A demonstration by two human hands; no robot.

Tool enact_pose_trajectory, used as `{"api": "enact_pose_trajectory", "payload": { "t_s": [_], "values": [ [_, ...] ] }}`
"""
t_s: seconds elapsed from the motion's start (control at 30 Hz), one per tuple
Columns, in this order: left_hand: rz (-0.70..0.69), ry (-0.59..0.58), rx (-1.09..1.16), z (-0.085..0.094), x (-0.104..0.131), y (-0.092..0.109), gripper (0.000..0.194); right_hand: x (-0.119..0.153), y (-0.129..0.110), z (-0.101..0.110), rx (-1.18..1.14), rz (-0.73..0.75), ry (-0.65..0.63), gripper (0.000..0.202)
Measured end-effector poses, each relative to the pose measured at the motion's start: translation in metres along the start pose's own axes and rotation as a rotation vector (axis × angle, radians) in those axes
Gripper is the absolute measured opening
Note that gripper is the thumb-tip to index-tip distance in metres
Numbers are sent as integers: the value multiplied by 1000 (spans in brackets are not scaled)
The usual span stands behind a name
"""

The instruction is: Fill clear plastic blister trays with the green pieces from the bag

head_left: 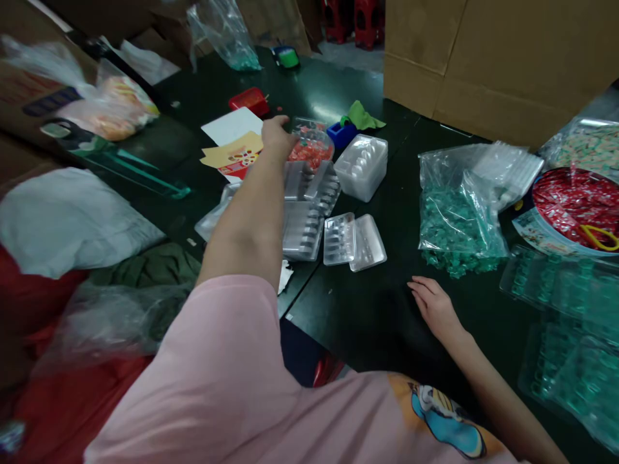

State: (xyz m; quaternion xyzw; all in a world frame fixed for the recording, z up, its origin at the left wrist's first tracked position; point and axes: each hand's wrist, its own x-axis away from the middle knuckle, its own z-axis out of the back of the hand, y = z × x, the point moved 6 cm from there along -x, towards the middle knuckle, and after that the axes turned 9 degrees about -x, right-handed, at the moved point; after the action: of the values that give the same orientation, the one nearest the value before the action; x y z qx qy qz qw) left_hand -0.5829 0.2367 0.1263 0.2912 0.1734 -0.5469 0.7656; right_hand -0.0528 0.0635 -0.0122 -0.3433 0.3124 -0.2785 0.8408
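My left hand [279, 134] is stretched far across the dark table, beside a clear tub of small orange-red pieces [312, 151]. Its thumb and fingers look apart, and I see nothing held in them. Under and beside that forearm lie clear ribbed plastic trays [302, 225]. My right hand [434, 308] rests low over the table with its fingers loosely stretched and holds nothing. In front of it is a clear bag of green pieces [459, 209], some of them spilled at its mouth. Two small clear trays [339, 240] lie overlapping between the hands.
A stack of clear boxes [362, 166], a blue tape dispenser [341, 134] and a red box [249, 101] stand farther back. Green-filled trays [580, 348] and a tub of red packets [578, 206] are at right. A cardboard sheet [498, 64] rises behind.
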Motion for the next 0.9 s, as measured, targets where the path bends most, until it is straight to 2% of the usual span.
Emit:
{"api": "enact_pose_trajectory", "payload": {
  "t_s": [0.07,0.1,0.2,0.3,0.37,0.43,0.5,0.57,0.67,0.77,0.83,0.9],
  "values": [
    [285,-172,-28,-10,11,-19,65,0,3,0,-10,-26,6,28],
    [364,-223,-36,-11,15,-23,61,-1,4,0,-12,-31,4,28],
    [361,-171,-27,1,19,-12,54,-13,6,-2,-22,-28,-13,31],
    [290,-89,0,22,37,25,49,-37,14,-11,-94,-89,-56,28],
    [208,-126,35,32,67,60,47,-59,22,-22,-136,-154,-69,24],
    [58,-104,160,40,112,100,48,-81,31,-37,-171,-229,-54,26],
    [24,-108,228,37,166,126,41,-99,41,-57,-198,-338,-75,47],
    [62,-173,234,23,218,138,41,-110,48,-78,-215,-426,-112,65],
    [182,-350,159,-5,278,141,59,-117,53,-98,-260,-482,-100,70],
    [307,-488,68,-20,308,139,80,-114,54,-103,-262,-483,-77,67],
    [337,-510,56,-20,313,140,78,-110,53,-100,-216,-474,-87,65],
    [336,-475,90,-12,311,143,70,-107,47,-93,-143,-459,-94,63]
  ]
}}
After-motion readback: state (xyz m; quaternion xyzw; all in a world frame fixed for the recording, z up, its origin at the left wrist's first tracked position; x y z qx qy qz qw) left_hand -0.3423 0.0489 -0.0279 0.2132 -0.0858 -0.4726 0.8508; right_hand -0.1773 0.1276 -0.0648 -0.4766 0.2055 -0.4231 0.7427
